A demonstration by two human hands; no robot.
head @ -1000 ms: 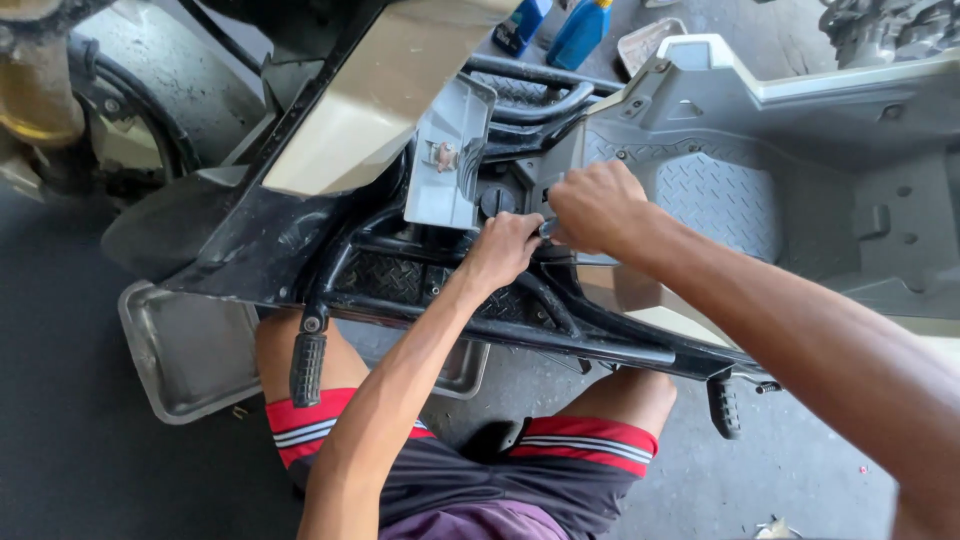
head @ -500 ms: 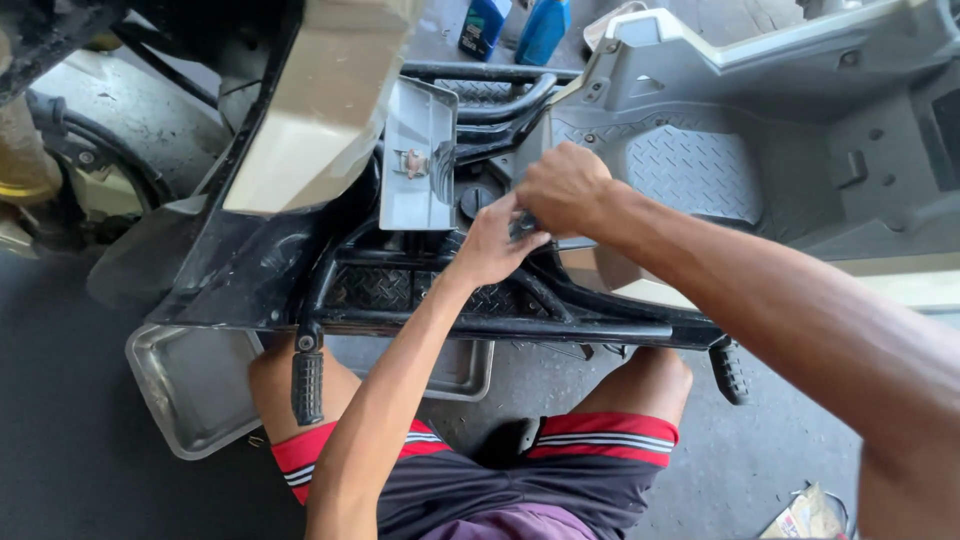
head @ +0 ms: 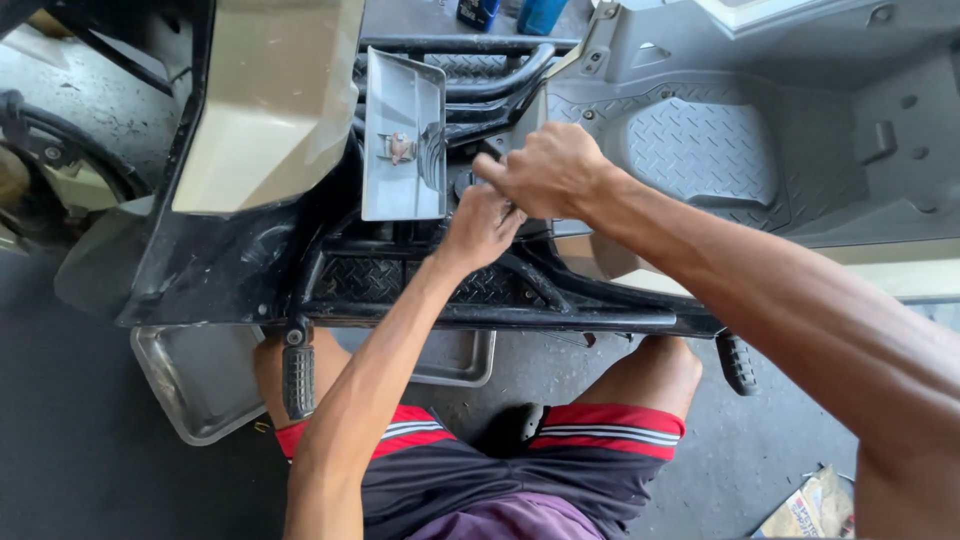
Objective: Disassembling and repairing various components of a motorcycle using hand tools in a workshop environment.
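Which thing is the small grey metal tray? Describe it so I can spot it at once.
Start at the beige body panel on the left. Just right of it, on the black tube frame, sits the small grey metal tray, beside the left hand. Unlike the bigger tray on the floor, it holds small hardware.

Grey concrete floor [head: 90, 470] carries it all. Metal drip tray [head: 205, 385] lies flat on it, partly under the scooter's black frame w/ footpegs. Crumpled paper bag [head: 805, 512] at bottom right corner. Two blue bottles [head: 520, 14] stand on floor at top edge, just beside each other
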